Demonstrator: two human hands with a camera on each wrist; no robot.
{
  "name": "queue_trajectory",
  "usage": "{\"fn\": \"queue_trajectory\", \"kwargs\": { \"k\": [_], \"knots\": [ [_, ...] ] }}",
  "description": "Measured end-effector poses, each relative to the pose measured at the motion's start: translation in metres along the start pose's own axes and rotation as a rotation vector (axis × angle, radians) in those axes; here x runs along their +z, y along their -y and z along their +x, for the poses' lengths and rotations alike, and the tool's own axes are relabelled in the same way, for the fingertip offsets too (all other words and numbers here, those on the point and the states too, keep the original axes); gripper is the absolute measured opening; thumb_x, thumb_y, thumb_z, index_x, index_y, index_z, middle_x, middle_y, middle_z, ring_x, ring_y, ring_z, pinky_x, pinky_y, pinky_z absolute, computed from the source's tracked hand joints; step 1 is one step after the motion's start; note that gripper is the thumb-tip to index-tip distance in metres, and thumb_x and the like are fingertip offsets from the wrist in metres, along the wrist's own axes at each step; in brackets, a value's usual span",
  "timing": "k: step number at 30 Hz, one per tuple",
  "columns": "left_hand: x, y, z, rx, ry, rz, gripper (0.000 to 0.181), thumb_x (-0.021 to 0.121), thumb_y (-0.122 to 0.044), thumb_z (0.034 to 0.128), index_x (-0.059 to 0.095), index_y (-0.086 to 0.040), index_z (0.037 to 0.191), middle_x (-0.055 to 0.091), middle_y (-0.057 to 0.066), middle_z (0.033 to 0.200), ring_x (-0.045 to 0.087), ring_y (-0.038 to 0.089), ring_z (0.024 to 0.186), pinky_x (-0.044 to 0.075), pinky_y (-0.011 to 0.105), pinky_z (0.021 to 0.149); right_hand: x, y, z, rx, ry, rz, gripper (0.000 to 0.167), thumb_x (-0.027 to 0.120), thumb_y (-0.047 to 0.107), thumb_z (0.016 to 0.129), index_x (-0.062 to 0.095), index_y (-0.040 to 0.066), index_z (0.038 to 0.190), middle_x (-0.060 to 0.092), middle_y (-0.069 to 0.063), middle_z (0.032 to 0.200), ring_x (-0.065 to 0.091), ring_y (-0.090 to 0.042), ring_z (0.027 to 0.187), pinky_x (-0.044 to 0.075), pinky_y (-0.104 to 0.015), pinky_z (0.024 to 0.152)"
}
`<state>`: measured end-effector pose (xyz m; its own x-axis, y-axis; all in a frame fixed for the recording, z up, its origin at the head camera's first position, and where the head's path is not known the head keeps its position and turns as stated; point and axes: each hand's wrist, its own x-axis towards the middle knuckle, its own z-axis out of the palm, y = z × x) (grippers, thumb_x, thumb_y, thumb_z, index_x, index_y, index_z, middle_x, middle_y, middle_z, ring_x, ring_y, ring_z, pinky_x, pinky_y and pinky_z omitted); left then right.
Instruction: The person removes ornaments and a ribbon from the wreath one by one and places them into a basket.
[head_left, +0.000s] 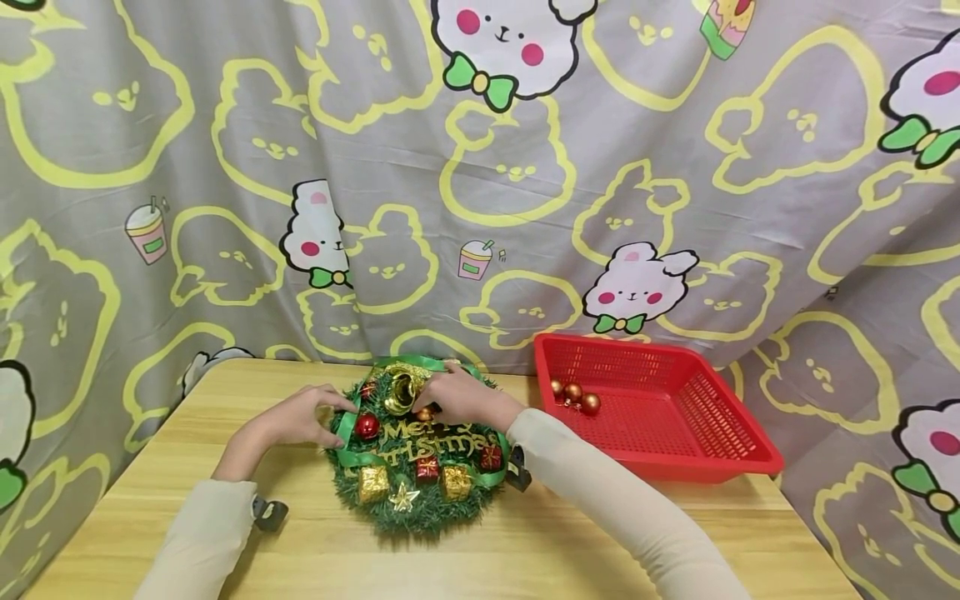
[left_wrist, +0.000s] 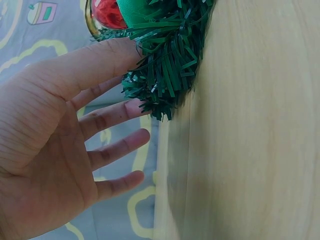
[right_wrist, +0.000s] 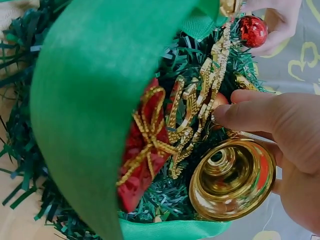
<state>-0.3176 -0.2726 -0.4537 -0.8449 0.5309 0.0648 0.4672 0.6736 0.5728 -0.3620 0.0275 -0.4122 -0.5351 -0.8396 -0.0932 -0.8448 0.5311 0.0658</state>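
— Your right hand (head_left: 463, 396) seems to pinch a copper ball (right_wrist: 220, 101) between thumb and fingers, over the wreath (head_left: 420, 518). Your left hand's (head_left: 303, 412) fingers are spread, touching the wreath's edge.

— What might spoil that for you?

— The gold bell (right_wrist: 232, 180) sits just beside your right fingers; turning your wrist could knock it. Gold lettering (right_wrist: 192, 110) just past your thumb tip could snag the ball.

— And your loose left fingers may brace poorly, so pushing hard might slide the wreath toward the red basket (head_left: 660, 468) beyond your right hand.
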Motion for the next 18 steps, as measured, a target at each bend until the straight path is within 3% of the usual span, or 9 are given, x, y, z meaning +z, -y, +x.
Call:
{"fn": "queue_trajectory", "kwargs": {
  "k": [5,11,18],
  "knots": [
    [0.0,-0.0006,-0.0001,0.0,0.002,-0.004,0.055,0.09,-0.023,0.0756,0.071,-0.007,0.124,0.064,0.015,0.121,0.059,0.037,0.112,0.052,0.061,0.095,-0.0003,0.0006,0.0035,-0.014,0.004,-0.044,0.036,0.074,0.011,0.092,0.075,0.029,0.123,0.074,0.013,0.12,0.065,-0.011,0.119,0.033,-0.059,0.121],
    [0.0005,-0.0002,0.0002,0.005,0.003,-0.007,0.054,0.09,-0.022,0.076,0.071,-0.006,0.124,0.064,0.015,0.121,0.059,0.039,0.113,0.051,0.062,0.097,0.0048,-0.0014,0.0074,-0.002,0.004,-0.073,0.038,0.074,0.011,0.091,0.075,0.033,0.122,0.074,0.015,0.117,0.063,-0.012,0.116,0.043,-0.047,0.111],
    [0.0003,0.0014,0.0003,-0.001,0.002,-0.005,0.055,0.09,-0.023,0.076,0.071,-0.006,0.125,0.064,0.017,0.123,0.058,0.041,0.115,0.051,0.063,0.098,0.005,-0.0003,0.0081,0.003,0.023,-0.083,0.036,0.074,0.013,0.093,0.075,0.033,0.122,0.072,0.015,0.118,0.059,-0.012,0.114,0.039,-0.036,0.093]
  ]
}}
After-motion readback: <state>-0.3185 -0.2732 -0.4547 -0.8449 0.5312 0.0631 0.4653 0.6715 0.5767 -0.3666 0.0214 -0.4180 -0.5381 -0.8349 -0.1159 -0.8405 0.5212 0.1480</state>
